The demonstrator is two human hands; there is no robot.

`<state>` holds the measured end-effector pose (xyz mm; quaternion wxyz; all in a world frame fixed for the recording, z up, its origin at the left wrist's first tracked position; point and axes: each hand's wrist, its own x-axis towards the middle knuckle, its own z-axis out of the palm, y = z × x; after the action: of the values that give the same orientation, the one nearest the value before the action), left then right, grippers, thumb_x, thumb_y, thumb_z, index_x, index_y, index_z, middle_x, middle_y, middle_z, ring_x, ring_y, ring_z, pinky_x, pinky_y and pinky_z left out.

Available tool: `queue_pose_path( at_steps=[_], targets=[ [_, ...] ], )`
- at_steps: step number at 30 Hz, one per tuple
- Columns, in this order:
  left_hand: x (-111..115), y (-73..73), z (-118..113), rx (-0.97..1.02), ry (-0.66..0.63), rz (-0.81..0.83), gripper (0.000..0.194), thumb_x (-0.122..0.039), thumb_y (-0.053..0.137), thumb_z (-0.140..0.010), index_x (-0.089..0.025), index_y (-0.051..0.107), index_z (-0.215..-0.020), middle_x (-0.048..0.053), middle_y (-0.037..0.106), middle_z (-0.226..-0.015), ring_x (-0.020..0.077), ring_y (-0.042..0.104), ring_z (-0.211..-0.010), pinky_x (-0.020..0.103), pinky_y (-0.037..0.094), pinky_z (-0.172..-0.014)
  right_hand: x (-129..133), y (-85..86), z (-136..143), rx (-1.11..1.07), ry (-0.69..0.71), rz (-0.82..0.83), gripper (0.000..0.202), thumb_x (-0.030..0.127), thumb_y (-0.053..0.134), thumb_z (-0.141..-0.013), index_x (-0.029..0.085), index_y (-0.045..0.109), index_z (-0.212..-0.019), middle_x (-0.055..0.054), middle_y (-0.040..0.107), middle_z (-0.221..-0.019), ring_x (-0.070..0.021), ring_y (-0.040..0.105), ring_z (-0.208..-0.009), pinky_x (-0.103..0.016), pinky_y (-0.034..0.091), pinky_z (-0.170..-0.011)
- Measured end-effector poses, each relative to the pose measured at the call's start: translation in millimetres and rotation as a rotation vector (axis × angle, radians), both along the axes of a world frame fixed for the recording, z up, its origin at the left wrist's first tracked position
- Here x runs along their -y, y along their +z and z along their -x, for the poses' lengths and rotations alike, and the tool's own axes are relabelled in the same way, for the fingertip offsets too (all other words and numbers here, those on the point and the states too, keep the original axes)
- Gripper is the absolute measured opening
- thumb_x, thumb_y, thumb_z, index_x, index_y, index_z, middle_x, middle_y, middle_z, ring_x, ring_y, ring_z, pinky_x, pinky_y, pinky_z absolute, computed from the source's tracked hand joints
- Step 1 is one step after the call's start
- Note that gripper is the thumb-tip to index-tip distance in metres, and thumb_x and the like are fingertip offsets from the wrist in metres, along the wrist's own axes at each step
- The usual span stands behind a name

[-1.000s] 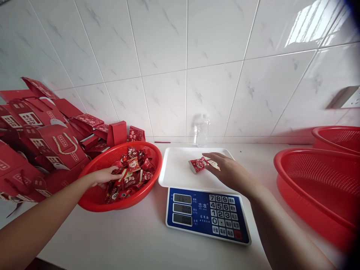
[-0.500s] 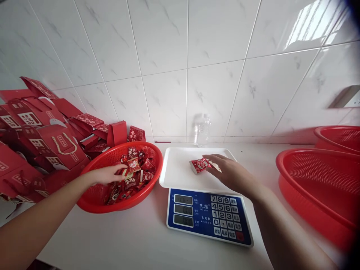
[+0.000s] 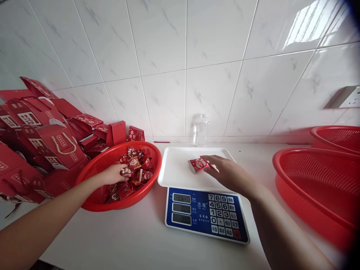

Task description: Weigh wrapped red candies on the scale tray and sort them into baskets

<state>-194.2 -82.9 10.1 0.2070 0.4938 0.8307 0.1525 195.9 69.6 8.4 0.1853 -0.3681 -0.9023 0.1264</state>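
Observation:
My left hand (image 3: 114, 173) is in the red plastic basket (image 3: 94, 204), its fingers closed on a dark red wrapped candy (image 3: 127, 171). Around it lie several other wrapped candies (image 3: 144, 175) in red and gold. My right hand (image 3: 218, 165) is over the white tray (image 3: 176, 157) of a digital scale (image 3: 206, 215). A red and white candy packet (image 3: 198, 164) sticks out from its fingertips, and a pale wrapper piece (image 3: 215, 168) shows at the fingers. The undersides of the right fingers are hidden.
Red gift boxes (image 3: 53, 142) are piled at the left against the tiled wall. A clear plastic bottle (image 3: 201, 130) stands behind the scale. Two more red baskets, a near one (image 3: 315, 187) and a far one (image 3: 337, 137), stand at the right. A wall socket (image 3: 347, 96) is above them.
My left hand has closed on a dark red candy in the basket; its fingers were apart before. My right hand stays over the tray with the packet. The view has shifted slightly.

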Motion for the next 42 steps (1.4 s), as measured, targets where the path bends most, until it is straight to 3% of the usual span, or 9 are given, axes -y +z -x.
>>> queue_pose_path(
  at_steps=[5, 14, 21, 25, 28, 31, 35, 39, 42],
  targets=[
    [3.1, 23.9, -0.7, 0.075, 0.061, 0.035, 0.053, -0.050, 0.077, -0.051, -0.020, 0.068, -0.094, 0.005, 0.076, -0.088, 0.0311, 0.069, -0.085, 0.031, 0.052, -0.058, 0.5, 2.4, -0.2, 0.011, -0.009, 0.002, 0.040, 0.032, 0.048, -0.097, 0.023, 0.061, -0.134, -0.010, 0.067, -0.133, -0.0299, 0.067, -0.114, -0.046, 0.056, -0.092],
    [13.3, 66.4, 3.8, 0.137, 0.125, -0.009, 0.037, -0.039, 0.086, -0.045, -0.021, 0.070, -0.074, 0.004, 0.073, -0.073, 0.0282, 0.067, -0.079, 0.028, 0.051, -0.054, 1.2, 4.3, -2.2, 0.030, -0.007, -0.001, 0.040, 0.032, 0.047, -0.097, 0.023, 0.061, -0.134, -0.010, 0.072, -0.124, -0.0285, 0.070, -0.106, -0.044, 0.057, -0.086],
    [4.2, 85.6, -53.8, 0.515, 0.024, -0.273, 0.039, -0.040, 0.091, -0.051, -0.019, 0.075, -0.080, 0.008, 0.074, -0.083, 0.0238, 0.069, -0.074, 0.033, 0.060, -0.065, 11.8, 8.2, 5.1, -0.186, 0.060, 0.099, 0.041, 0.038, 0.051, -0.096, 0.025, 0.063, -0.132, -0.010, 0.072, -0.124, -0.0312, 0.069, -0.108, -0.050, 0.057, -0.089],
    [-15.0, 78.4, -114.6, 0.818, -0.076, -0.417, 0.035, -0.035, 0.094, -0.050, -0.018, 0.072, -0.070, 0.004, 0.068, -0.066, 0.0175, 0.064, -0.057, 0.030, 0.059, -0.053, 23.9, 8.3, 13.7, -0.477, 0.265, 0.303, 0.053, 0.045, 0.060, -0.091, 0.026, 0.054, -0.140, -0.012, 0.070, -0.127, -0.0277, 0.069, -0.110, -0.048, 0.057, -0.091],
    [-32.6, 63.8, -155.0, 0.852, -0.233, -0.435, 0.031, -0.038, 0.089, -0.057, -0.017, 0.073, -0.074, 0.007, 0.070, -0.069, 0.0198, 0.066, -0.062, 0.031, 0.059, -0.054, 27.0, 7.4, 19.4, -0.668, 0.401, 0.430, 0.054, 0.046, 0.064, -0.088, 0.023, 0.053, -0.136, -0.013, 0.069, -0.125, -0.0256, 0.068, -0.110, -0.044, 0.056, -0.091],
    [-49.6, 47.0, -179.3, 0.802, -0.271, -0.478, 0.031, -0.040, 0.083, -0.065, -0.016, 0.073, -0.082, 0.011, 0.073, -0.082, 0.0242, 0.070, -0.074, 0.035, 0.060, -0.061, 20.6, 6.6, 19.1, -0.719, 0.292, 0.436, 0.029, 0.046, 0.060, -0.091, 0.020, 0.062, -0.104, -0.009, 0.074, -0.095, -0.0217, 0.071, -0.087, -0.038, 0.056, -0.078],
    [-67.5, 29.5, -186.8, 0.589, -0.275, -0.604, 0.025, -0.036, 0.074, -0.074, -0.018, 0.070, -0.091, 0.009, 0.072, -0.089, 0.0255, 0.069, -0.085, 0.039, 0.059, -0.073, 6.1, 13.2, 3.4, -0.572, -0.003, 0.261, 0.023, 0.044, 0.055, -0.091, 0.022, 0.057, -0.084, 0.000, 0.065, -0.067, -0.0148, 0.060, -0.062, -0.028, 0.045, -0.057],
    [-81.0, 14.9, -182.7, 0.316, -0.290, -0.674, 0.015, -0.019, 0.068, -0.076, -0.021, 0.069, -0.091, 0.007, 0.069, -0.106, 0.0276, 0.063, -0.107, 0.045, 0.048, -0.100, -3.8, 26.8, -22.3, -0.466, -0.119, 0.198, 0.029, 0.045, 0.053, -0.089, 0.022, 0.049, -0.071, 0.003, 0.055, -0.060, -0.0127, 0.049, -0.055, -0.026, 0.035, -0.051],
    [-87.7, 2.5, -180.3, 0.190, -0.308, -0.599, 0.026, -0.012, 0.066, -0.075, -0.021, 0.071, -0.099, 0.011, 0.064, -0.122, 0.0313, 0.057, -0.121, 0.047, 0.041, -0.107, -10.0, 30.2, -36.9, -0.334, -0.126, 0.211, 0.030, 0.044, 0.054, -0.088, 0.022, 0.050, -0.068, 0.001, 0.059, -0.062, -0.0132, 0.050, -0.055, -0.026, 0.034, -0.051]
  ],
)
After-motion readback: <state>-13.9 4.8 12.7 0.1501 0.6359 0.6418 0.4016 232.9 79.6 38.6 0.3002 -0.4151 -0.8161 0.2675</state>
